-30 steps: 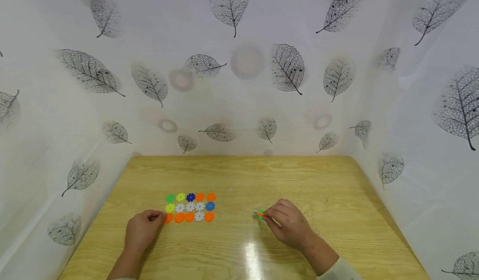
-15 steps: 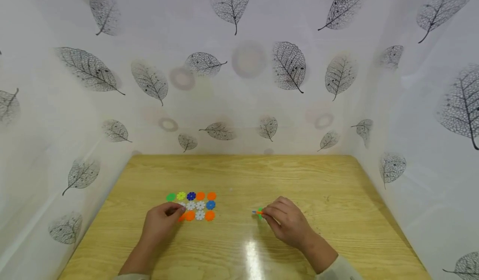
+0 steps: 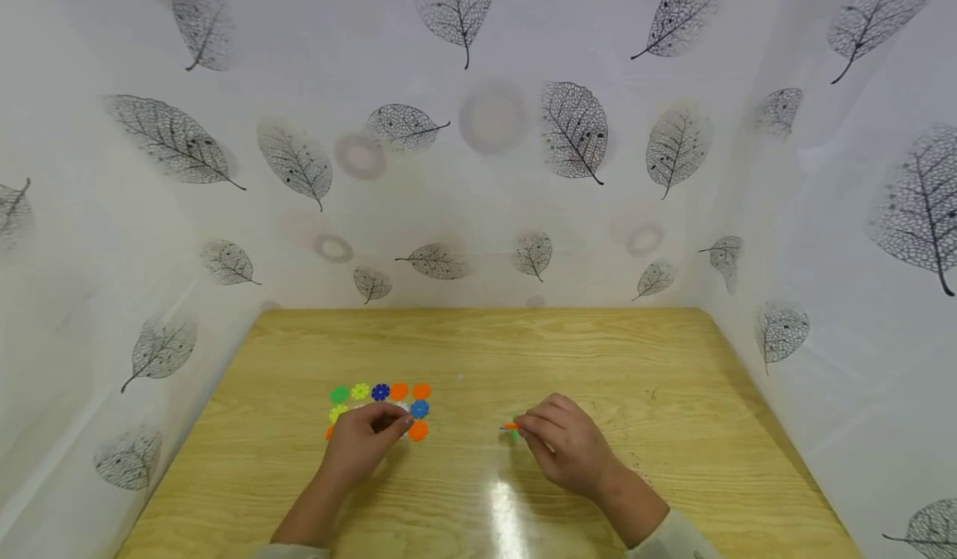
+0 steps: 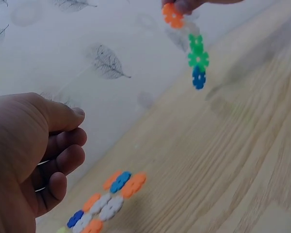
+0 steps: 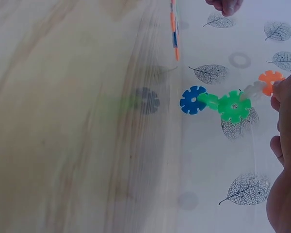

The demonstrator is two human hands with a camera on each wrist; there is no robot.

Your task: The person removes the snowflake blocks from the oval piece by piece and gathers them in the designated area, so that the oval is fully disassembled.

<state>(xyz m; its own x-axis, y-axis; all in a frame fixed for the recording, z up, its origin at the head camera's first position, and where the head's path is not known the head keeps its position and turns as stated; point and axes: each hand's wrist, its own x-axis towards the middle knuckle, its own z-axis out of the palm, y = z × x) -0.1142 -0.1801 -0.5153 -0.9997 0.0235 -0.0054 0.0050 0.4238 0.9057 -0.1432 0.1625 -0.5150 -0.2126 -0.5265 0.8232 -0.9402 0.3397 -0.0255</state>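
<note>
My right hand (image 3: 566, 443) pinches the orange disc (image 5: 270, 81) at one end of a chain of notched plastic snowflake discs. From it the chain runs through a whitish disc (image 5: 253, 91) and green discs (image 5: 234, 106) to a blue disc (image 5: 193, 100) at the far end, held above the table. My left hand (image 3: 366, 441) is over the grid of loose snowflake discs (image 3: 380, 392), hiding many of them in the head view. Its fingers are loosely bent, and nothing shows between thumb and fingers in the left wrist view (image 4: 43, 150).
Uncovered in the grid are orange (image 3: 422, 391), blue (image 3: 419, 409), green (image 3: 340, 394) and yellow discs (image 3: 361, 391), lying flat in rows. Wood-grain table (image 3: 598, 351) surrounds them. A white leaf-printed sheet (image 3: 478, 193) rises behind and at both sides.
My left hand has swept right across the grid, from its lower left corner toward its right end. My right hand, still holding the chain, has shifted only slightly left.
</note>
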